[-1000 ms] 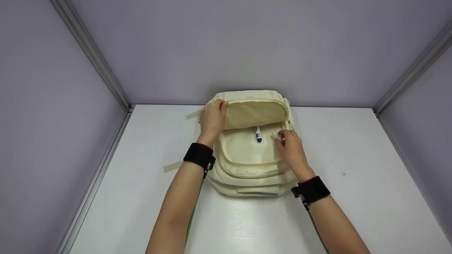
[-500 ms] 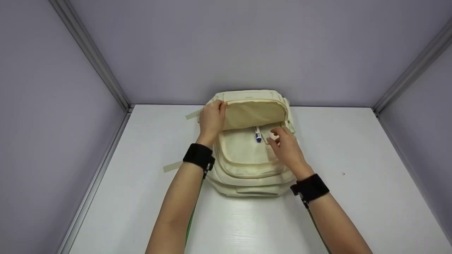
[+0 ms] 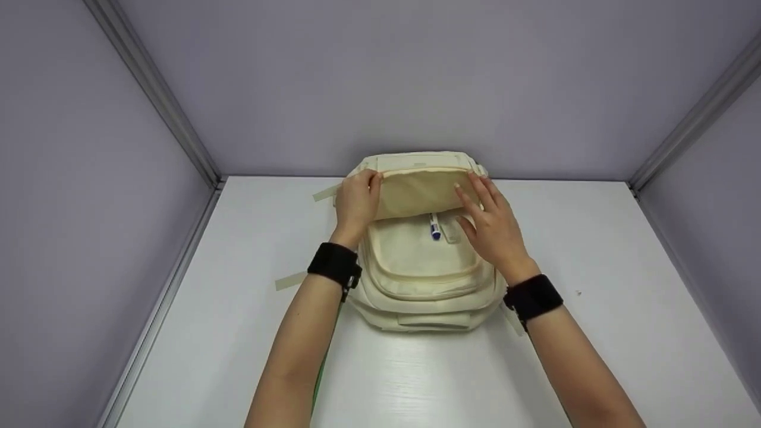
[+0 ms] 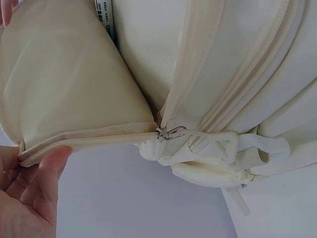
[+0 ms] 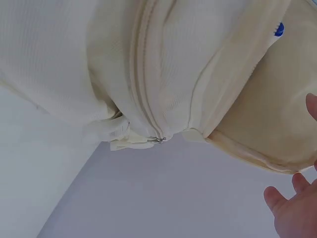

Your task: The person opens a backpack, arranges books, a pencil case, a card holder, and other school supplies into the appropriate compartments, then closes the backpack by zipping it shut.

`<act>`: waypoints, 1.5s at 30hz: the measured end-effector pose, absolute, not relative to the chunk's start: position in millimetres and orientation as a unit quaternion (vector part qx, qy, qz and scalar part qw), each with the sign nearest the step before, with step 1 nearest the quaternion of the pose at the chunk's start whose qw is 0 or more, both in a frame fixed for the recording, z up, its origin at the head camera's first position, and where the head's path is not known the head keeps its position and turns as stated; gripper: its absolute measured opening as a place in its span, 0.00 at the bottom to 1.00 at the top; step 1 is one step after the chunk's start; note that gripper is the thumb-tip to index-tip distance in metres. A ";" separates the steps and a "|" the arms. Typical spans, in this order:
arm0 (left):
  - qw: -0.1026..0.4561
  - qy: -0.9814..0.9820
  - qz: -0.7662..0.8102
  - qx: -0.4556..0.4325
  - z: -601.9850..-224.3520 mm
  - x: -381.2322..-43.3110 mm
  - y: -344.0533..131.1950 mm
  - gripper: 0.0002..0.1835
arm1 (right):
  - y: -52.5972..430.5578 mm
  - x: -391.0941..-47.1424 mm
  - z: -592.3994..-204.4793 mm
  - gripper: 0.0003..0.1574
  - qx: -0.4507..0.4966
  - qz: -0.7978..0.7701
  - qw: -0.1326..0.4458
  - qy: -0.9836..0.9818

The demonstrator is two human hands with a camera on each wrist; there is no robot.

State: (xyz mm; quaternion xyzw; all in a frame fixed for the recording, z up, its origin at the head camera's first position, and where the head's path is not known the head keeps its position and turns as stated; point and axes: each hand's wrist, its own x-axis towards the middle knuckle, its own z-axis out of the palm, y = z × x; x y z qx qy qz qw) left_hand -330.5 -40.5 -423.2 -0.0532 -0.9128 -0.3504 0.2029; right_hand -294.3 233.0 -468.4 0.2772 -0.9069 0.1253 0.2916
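A cream backpack (image 3: 425, 306) lies on the white table with its front pocket unzipped. My left hand (image 3: 357, 202) pinches the left edge of the pocket flap (image 4: 69, 74) between thumb and fingers, holding it raised. My right hand (image 3: 496, 229) has its fingers spread at the flap's right corner. In the right wrist view, the right fingers (image 5: 299, 181) are close to the flap's zipper edge; a firm grip does not show. Inside the pocket lies a white marker with a blue cap (image 3: 435, 229), partly under the flap. A small clear object (image 3: 450, 232) lies beside it, its kind unclear.
Pale walls (image 3: 416, 77) enclose the table (image 3: 594, 238) at the back and sides. Pale straps (image 3: 289, 280) stick out on the backpack's left. A tiny speck (image 3: 578, 292) lies on the table to the right.
My right hand has let go of the small clear object beside the marker, then moved up to the flap's right corner with its fingers spreading. The left hand has stayed on the flap.
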 end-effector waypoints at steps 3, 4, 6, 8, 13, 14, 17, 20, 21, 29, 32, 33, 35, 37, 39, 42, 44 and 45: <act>0.184 -0.913 -0.360 -0.055 -422.7 -329.4 -42.8 0.12 | 233.6 -298.6 -466.3 0.41 0.280 0.121 0.267 -0.914; 0.177 -0.912 -0.366 -0.057 -422.4 -328.8 -43.8 0.12 | 233.8 -299.8 -465.2 0.40 0.277 0.125 0.258 -0.917; 0.165 -0.908 -0.380 -0.065 -422.0 -327.8 -46.3 0.13 | 234.1 -302.3 -462.7 0.39 0.269 0.140 0.236 -0.923; 0.153 -0.903 -0.394 -0.075 -421.7 -326.6 -49.0 0.14 | 234.8 -304.8 -460.5 0.38 0.256 0.163 0.210 -0.929; 0.120 -0.889 -0.433 -0.086 -423.3 -325.4 -58.1 0.18 | 238.3 -312.5 -457.3 0.37 0.220 0.206 0.151 -0.942; 0.115 -0.887 -0.439 -0.085 -424.1 -325.3 -60.8 0.19 | 238.8 -314.2 -456.7 0.37 0.215 0.212 0.142 -0.943; 0.110 -0.885 -0.446 -0.075 -427.4 -324.7 -71.2 0.20 | 240.3 -319.7 -456.1 0.36 0.210 0.229 0.121 -0.943; 0.105 -0.887 -0.445 -0.062 -432.8 -322.6 -85.5 0.19 | 241.4 -324.2 -456.5 0.37 0.208 0.249 0.103 -0.940; 0.102 -0.889 -0.443 -0.058 -435.2 -321.3 -90.9 0.18 | 242.0 -325.2 -457.1 0.37 0.208 0.252 0.098 -0.940; 0.043 -0.932 -0.359 -0.031 -461.0 -306.2 -140.4 0.13 | 246.3 -329.8 -460.9 0.37 0.184 0.277 0.083 -0.939; -0.004 -0.951 -0.308 -0.005 -473.0 -299.9 -157.5 0.11 | 246.6 -331.3 -460.8 0.37 0.180 0.279 0.080 -0.940; -0.024 -0.956 -0.293 0.002 -477.2 -297.8 -162.5 0.11 | 246.7 -331.6 -460.8 0.37 0.178 0.280 0.078 -0.940; -0.070 -0.960 -0.271 0.005 -486.2 -293.3 -171.3 0.11 | 246.4 -331.6 -460.9 0.37 0.173 0.281 0.071 -0.941; -0.113 -0.957 -0.267 -0.008 -495.7 -289.6 -178.1 0.12 | 245.9 -331.4 -461.4 0.37 0.170 0.284 0.065 -0.942; -0.143 -0.951 -0.273 -0.028 -503.7 -285.8 -182.4 0.12 | 245.4 -331.0 -462.2 0.37 0.167 0.287 0.062 -0.941; -0.159 -0.944 -0.285 -0.053 -513.7 -280.4 -185.5 0.12 | 244.6 -330.8 -463.9 0.37 0.165 0.292 0.062 -0.940; -0.163 -0.944 -0.281 -0.055 -518.1 -275.7 -185.9 0.13 | 243.8 -330.9 -464.9 0.38 0.165 0.293 0.061 -0.940; -0.164 -0.945 -0.277 -0.056 -520.0 -273.3 -185.8 0.14 | 243.5 -331.1 -465.3 0.38 0.164 0.293 0.060 -0.940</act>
